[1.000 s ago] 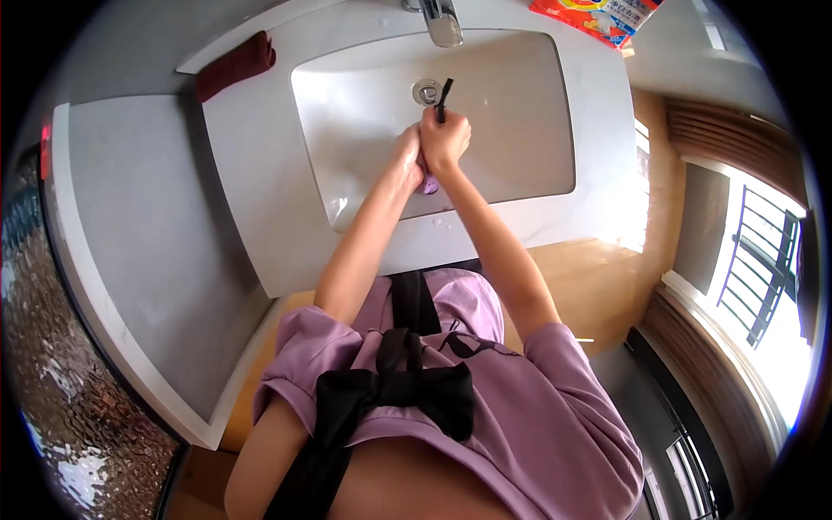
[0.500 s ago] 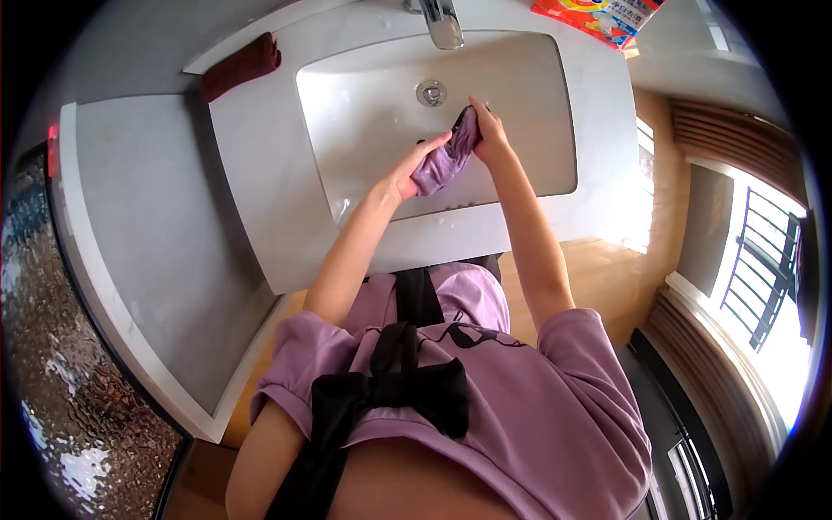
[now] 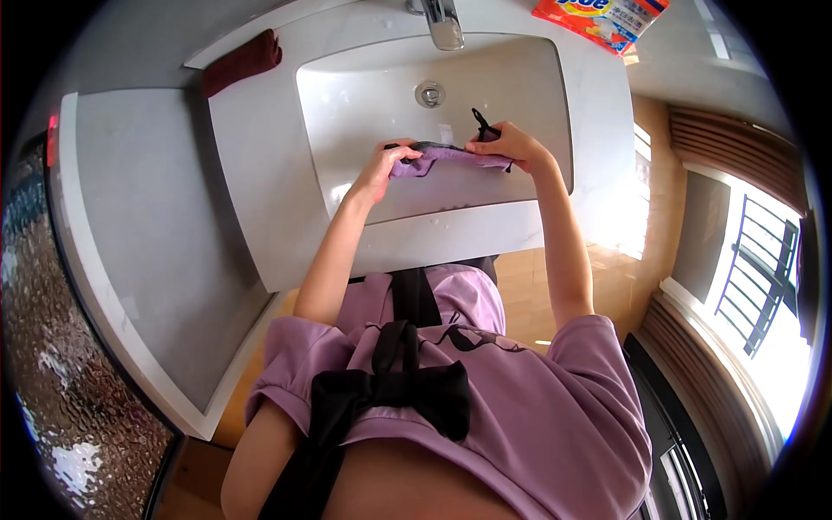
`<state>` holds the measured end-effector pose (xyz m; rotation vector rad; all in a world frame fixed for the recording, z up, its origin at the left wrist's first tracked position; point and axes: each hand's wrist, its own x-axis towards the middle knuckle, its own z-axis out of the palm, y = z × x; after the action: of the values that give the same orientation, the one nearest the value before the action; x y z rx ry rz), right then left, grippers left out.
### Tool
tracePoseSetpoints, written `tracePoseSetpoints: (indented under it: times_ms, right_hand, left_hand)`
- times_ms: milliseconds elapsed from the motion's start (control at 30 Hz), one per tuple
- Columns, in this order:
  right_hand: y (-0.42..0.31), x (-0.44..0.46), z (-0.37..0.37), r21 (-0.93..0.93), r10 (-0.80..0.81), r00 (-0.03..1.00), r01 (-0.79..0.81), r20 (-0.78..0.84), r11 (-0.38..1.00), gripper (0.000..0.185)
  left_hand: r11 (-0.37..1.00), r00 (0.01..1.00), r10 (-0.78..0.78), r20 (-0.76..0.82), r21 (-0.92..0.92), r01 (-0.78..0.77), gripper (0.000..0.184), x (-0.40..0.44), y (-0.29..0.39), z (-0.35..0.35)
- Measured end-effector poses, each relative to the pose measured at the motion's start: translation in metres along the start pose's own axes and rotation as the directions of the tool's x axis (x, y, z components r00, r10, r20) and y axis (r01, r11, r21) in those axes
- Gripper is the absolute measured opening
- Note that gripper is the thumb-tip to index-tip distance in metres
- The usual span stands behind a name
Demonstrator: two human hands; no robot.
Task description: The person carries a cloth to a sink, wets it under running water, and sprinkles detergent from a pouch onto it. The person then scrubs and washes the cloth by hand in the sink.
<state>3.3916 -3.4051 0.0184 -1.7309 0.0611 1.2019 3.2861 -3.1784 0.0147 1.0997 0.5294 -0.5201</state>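
Note:
A purple cloth item (image 3: 451, 156) with black edging and black straps is stretched sideways over the front part of the white sink (image 3: 364, 95). My left hand (image 3: 380, 169) is closed on its left end, fingers pinching the fabric. At the other end my right hand (image 3: 513, 146) grips the cloth, and a black strap sticks up beside its fingers. The cloth sags slightly between the hands. Behind it is the round drain (image 3: 429, 94), below the chrome faucet (image 3: 445, 30).
A folded dark red towel (image 3: 243, 63) lies on the counter's back left corner. An orange and blue packet (image 3: 602, 22) lies at the back right. The white counter (image 3: 251, 173) surrounds the sink, and a window (image 3: 758, 260) is at the right.
My hands were together around the bunched cloth; they have since moved apart, the right one to the right, and the cloth is now spread out between them.

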Motion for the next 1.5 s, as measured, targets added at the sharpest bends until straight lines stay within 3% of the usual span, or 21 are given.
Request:
tracePoseSetpoints:
  times_ms: [100, 167, 233, 533, 633, 700, 733, 833, 867, 967, 1000, 1033, 1100, 1167, 1233, 1267, 1300, 1367, 1400, 1433, 1500]
  right_hand:
    - [0.002, -0.004, 0.008, -0.184, -0.057, 0.998, 0.055, -0.004, 0.981, 0.039]
    - [0.012, 0.003, 0.014, 0.008, -0.081, 0.981, 0.083, -0.178, 0.996, 0.039]
    - [0.017, 0.005, 0.017, 0.058, -0.068, 0.978, 0.081, -0.196, 0.995, 0.041]
    - [-0.006, -0.005, 0.069, 0.369, -0.049, 0.801, 0.329, -0.597, 0.869, 0.033]
    - [-0.025, -0.012, 0.118, 0.252, -0.24, 0.717, 0.506, -0.654, 0.825, 0.032]
    - [-0.02, 0.001, 0.141, -0.27, -0.535, 0.469, 0.52, -0.703, 0.81, 0.026]
    - [-0.022, 0.015, 0.135, -0.236, -0.466, 0.417, 0.493, -0.78, 0.837, 0.015]
    - [-0.005, 0.047, 0.12, 0.05, -0.211, 0.585, 0.398, -0.783, 0.916, 0.025]
    - [-0.008, 0.04, 0.126, 0.115, -0.176, 0.554, 0.45, -0.813, 0.885, 0.028]
    - [-0.024, 0.016, 0.15, -0.071, -0.306, 0.53, 0.418, -0.791, 0.906, 0.027]
    - [-0.023, 0.025, 0.142, -0.053, -0.272, 0.503, 0.406, -0.82, 0.912, 0.026]
    - [-0.024, 0.034, 0.131, 0.003, -0.232, 0.473, 0.446, -0.85, 0.895, 0.025]
    - [-0.023, 0.042, 0.112, 0.071, -0.1, 0.593, 0.258, -0.799, 0.964, 0.024]
    - [-0.017, 0.03, 0.129, 0.028, -0.171, 0.55, 0.334, -0.818, 0.942, 0.024]
    - [-0.022, 0.011, 0.149, -0.249, -0.425, 0.419, 0.412, -0.802, 0.876, 0.021]
    - [-0.016, 0.023, 0.139, -0.147, -0.351, 0.384, 0.469, -0.854, 0.871, 0.019]
    - [-0.015, 0.033, 0.121, -0.048, -0.268, 0.427, 0.459, -0.864, 0.887, 0.018]
    - [-0.01, 0.05, 0.096, 0.023, -0.105, 0.515, 0.236, -0.851, 0.971, 0.019]
    - [-0.013, 0.046, 0.104, -0.011, -0.161, 0.47, 0.307, -0.868, 0.952, 0.021]
    - [-0.013, 0.041, 0.12, 0.018, -0.152, 0.481, 0.33, -0.864, 0.944, 0.02]
    - [-0.023, 0.025, 0.134, -0.073, -0.224, 0.502, 0.302, -0.836, 0.951, 0.021]
  left_hand:
    - [0.994, 0.996, 0.064, 0.057, 0.086, -0.069, 0.026, -0.001, -0.002, 0.003]
    - [0.974, 0.99, 0.078, 0.119, 0.203, -0.101, 0.03, -0.003, -0.005, 0.007]
    - [0.951, 0.992, 0.127, -0.013, 0.286, -0.118, 0.03, -0.006, -0.009, 0.014]
    - [0.989, 0.914, 0.078, -0.399, -0.083, -0.121, 0.029, 0.01, -0.019, 0.018]
    - [0.925, 0.908, -0.006, -0.419, -0.348, -0.155, 0.027, 0.016, -0.024, 0.035]
    - [0.777, 0.937, -0.051, -0.345, -0.604, -0.18, 0.023, 0.016, -0.021, 0.052]
    - [0.823, 0.909, -0.066, -0.411, -0.538, -0.183, 0.021, 0.01, -0.012, 0.062]
    - [0.94, 0.804, -0.112, -0.584, -0.325, -0.105, 0.021, 0.006, -0.01, 0.074]
    - [0.929, 0.8, -0.113, -0.59, -0.348, -0.125, 0.023, 0.018, -0.011, 0.066]
    - [0.933, 0.916, -0.099, -0.389, -0.357, -0.051, 0.028, 0.059, -0.035, 0.023]
    - [0.866, 0.868, -0.073, -0.491, -0.463, -0.189, 0.028, 0.045, -0.013, 0.049]
    - [0.944, 0.812, -0.068, -0.58, -0.3, -0.135, 0.027, 0.038, -0.009, 0.058]
    - [0.987, 0.763, 0.02, -0.646, -0.109, -0.118, 0.025, 0.033, -0.021, 0.068]
    - [0.943, 0.843, -0.134, -0.521, -0.329, -0.053, 0.022, 0.044, -0.016, 0.055]
    - [0.8, 0.956, -0.161, -0.246, -0.6, -0.02, 0.022, 0.076, -0.036, 0.026]
    - [0.875, 0.967, -0.037, -0.253, -0.476, -0.091, 0.023, 0.074, -0.046, 0.032]
    - [0.884, 0.882, -0.166, -0.441, -0.462, -0.065, 0.024, 0.046, -0.011, 0.065]
    - [0.99, 0.838, -0.086, -0.539, -0.142, 0.01, 0.034, 0.035, -0.005, 0.08]
    - [0.976, 0.808, -0.093, -0.582, -0.213, -0.042, 0.034, 0.052, -0.01, 0.072]
    - [0.976, 0.839, -0.09, -0.536, -0.214, -0.032, 0.032, 0.066, -0.016, 0.058]
    - [0.938, 0.974, -0.168, -0.151, -0.329, 0.111, 0.031, 0.087, -0.036, 0.027]
